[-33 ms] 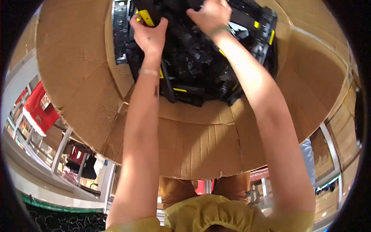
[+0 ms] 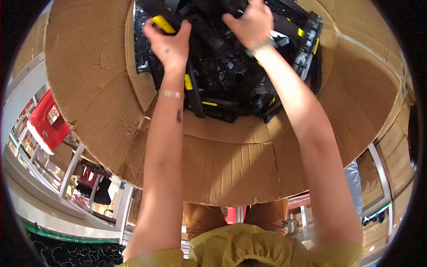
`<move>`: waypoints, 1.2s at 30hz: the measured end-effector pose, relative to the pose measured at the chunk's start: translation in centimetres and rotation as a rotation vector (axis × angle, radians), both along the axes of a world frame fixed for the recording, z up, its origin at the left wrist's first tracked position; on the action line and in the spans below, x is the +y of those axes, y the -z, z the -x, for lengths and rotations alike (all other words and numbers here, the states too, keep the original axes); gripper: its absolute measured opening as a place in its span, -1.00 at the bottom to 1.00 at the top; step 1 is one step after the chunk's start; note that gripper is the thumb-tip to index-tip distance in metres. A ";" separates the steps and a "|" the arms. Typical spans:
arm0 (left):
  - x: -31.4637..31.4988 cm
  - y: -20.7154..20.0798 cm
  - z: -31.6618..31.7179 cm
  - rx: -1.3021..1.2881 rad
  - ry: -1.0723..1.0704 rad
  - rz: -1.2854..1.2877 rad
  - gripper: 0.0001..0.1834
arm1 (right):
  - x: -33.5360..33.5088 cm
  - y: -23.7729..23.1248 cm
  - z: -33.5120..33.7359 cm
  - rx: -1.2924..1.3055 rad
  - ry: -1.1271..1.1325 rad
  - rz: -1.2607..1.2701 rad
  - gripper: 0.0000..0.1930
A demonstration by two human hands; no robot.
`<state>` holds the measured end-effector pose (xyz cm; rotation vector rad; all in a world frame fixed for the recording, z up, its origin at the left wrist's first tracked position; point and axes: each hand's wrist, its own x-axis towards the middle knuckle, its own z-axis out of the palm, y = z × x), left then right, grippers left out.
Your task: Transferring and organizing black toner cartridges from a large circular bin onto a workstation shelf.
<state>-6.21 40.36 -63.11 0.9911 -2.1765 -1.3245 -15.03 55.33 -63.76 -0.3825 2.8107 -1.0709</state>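
Black plastic parts [image 2: 218,66] with small yellow labels lie piled inside a large cardboard box [image 2: 227,173]. My left hand [image 2: 168,43] grips one long black part marked by a yellow strip [image 2: 163,24], thumb on one side and fingers on the other. Farther right, my right hand [image 2: 252,27] is bent around another dark section at the top of the pile, its thumb pointing left. Its fingertips reach the upper edge of the view, so their hold is partly hidden. I cannot tell whether both hands are on the same part.
The box's bent cardboard wall rises around the pile, with its near edge close to my body. Left of it stand a metal frame [image 2: 71,171] and a red item with a white edge [image 2: 46,122]. More cardboard boxes [image 2: 393,158] are at the right.
My left hand has shifted slightly left and the yellow-marked part has tilted with it. My right hand has moved a little to the right and down.
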 end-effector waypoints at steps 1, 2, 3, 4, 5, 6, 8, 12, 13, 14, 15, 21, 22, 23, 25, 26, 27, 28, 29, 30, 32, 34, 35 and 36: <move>-1.3 -2.5 -1.1 0.196 -0.017 -0.174 -0.42 | 0.0 -2.4 -2.0 0.102 0.016 -0.065 -0.28; -2.3 -4.8 -2.6 0.223 -0.032 -0.241 -0.40 | 0.7 -4.0 -3.1 0.035 0.052 0.120 -0.32; -3.3 -6.2 -4.0 0.256 -0.050 -0.319 -0.37 | 1.4 -3.1 -4.6 -0.078 0.166 0.360 -0.39; -4.6 -6.4 -5.9 0.189 -0.050 -0.278 -0.38 | 2.7 -2.0 -5.9 -0.162 0.109 0.378 -0.46; -6.1 -5.9 -8.0 0.103 0.013 -0.186 -0.38 | 2.1 -3.4 -7.3 -0.161 0.102 0.492 -0.56; -7.2 -4.8 -10.1 -0.166 0.010 -0.139 -0.37 | 1.1 -5.0 -9.4 -0.290 0.159 0.582 -0.58; -8.1 -2.9 -14.0 -0.511 0.055 -0.042 -0.33 | -1.0 -5.5 -13.6 -0.590 0.238 0.603 -0.58; -6.4 2.2 -19.2 -0.780 0.082 0.009 -0.27 | -4.0 -0.6 -21.5 -0.903 0.255 0.253 -0.44; -6.6 3.6 -20.2 -0.680 0.074 -0.087 -0.23 | -4.8 1.3 -23.4 -0.848 0.301 0.247 -0.38; -6.3 4.5 -20.1 -0.571 0.066 -0.189 -0.19 | -5.5 2.4 -23.8 -0.785 0.347 0.235 -0.33; -6.1 5.2 -20.1 -0.569 0.072 -0.194 -0.19 | -6.3 3.4 -24.2 -0.781 0.353 0.231 -0.33; -6.5 5.0 -20.4 -0.813 0.237 -0.060 -0.02 | -9.8 4.5 -24.8 -0.589 0.417 0.035 -0.17; -6.6 5.3 -20.8 -0.811 0.242 -0.057 -0.02 | -10.2 4.4 -24.9 -0.578 0.475 0.084 -0.23; -6.5 5.6 -21.3 -0.692 0.213 -0.084 -0.08 | -10.2 4.8 -25.1 -0.575 0.479 0.087 -0.23; -5.5 5.4 -21.1 -0.564 0.191 -0.118 -0.14 | -9.5 6.2 -25.6 -0.578 0.488 0.170 -0.28; -4.5 4.0 -20.6 -0.548 0.204 -0.019 -0.21 | -9.5 5.6 -25.4 -0.576 0.489 0.169 -0.28; -3.5 3.0 -20.0 -0.529 0.216 0.079 -0.27 | -9.3 4.8 -25.5 -0.657 0.481 0.168 -0.31; -3.0 2.5 -19.6 -0.556 0.215 0.165 -0.34 | -9.3 3.5 -25.5 -0.739 0.471 0.170 -0.33; -2.6 2.0 -19.6 -0.555 0.216 0.165 -0.34 | -9.0 2.8 -25.7 -0.738 0.472 0.171 -0.33; -2.1 1.3 -19.8 -0.526 0.213 0.064 -0.31 | -8.5 2.1 -25.8 -0.680 0.495 0.292 -0.36; -1.8 -0.2 -19.6 -0.529 0.170 -0.347 -0.17 | -7.6 0.4 -25.5 -0.637 0.519 0.451 -0.42; -2.2 -1.1 -19.3 -0.571 0.238 -0.327 -0.13 | -6.7 -0.3 -24.9 -0.710 0.485 0.552 -0.43; -2.5 -1.4 -19.1 -0.616 0.304 -0.310 -0.08 | -6.8 -0.8 -24.4 -0.725 0.475 0.613 -0.44; -3.4 -1.4 -18.6 -0.497 0.362 -0.064 -0.09 | -7.1 -0.9 -23.5 -0.747 0.415 0.641 -0.44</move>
